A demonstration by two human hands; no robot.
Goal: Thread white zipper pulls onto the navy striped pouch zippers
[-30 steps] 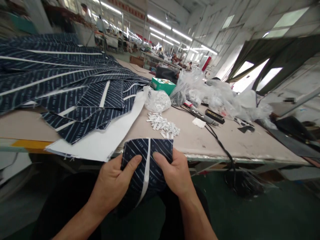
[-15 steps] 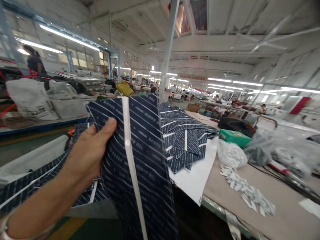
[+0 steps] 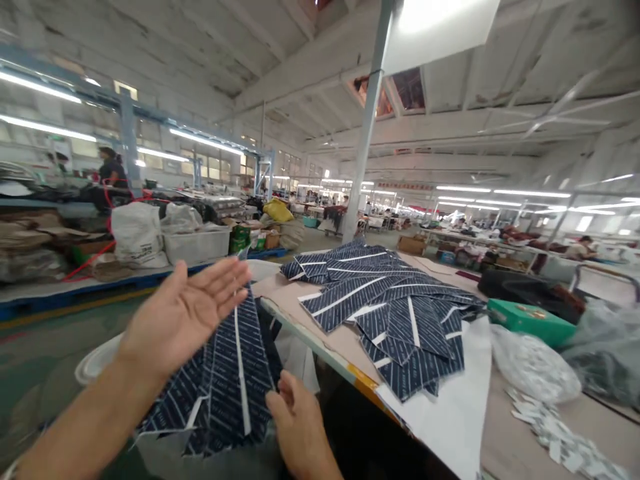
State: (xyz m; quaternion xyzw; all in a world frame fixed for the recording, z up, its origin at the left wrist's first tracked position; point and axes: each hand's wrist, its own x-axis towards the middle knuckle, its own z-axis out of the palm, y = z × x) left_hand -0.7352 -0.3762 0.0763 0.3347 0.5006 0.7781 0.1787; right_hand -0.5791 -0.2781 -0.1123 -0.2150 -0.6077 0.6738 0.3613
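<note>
While the left hand (image 3: 183, 317) hangs flat-open above the striped fabric (image 3: 235, 387), the right hand (image 3: 297, 423) touches its edge; fingers' grip unclear.

Bare forearms, left hand (image 3: 175, 320), right hand (image 3: 300, 427), pale band (image 3: 4, 467) at left wrist (barely visible)

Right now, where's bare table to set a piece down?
Bare tabletop strip between the table's near edge and the navy striped fabric pile; a narrow one between the white paper sheet and the white tags. Crowded: the pile, green box, plastic bag.
</note>
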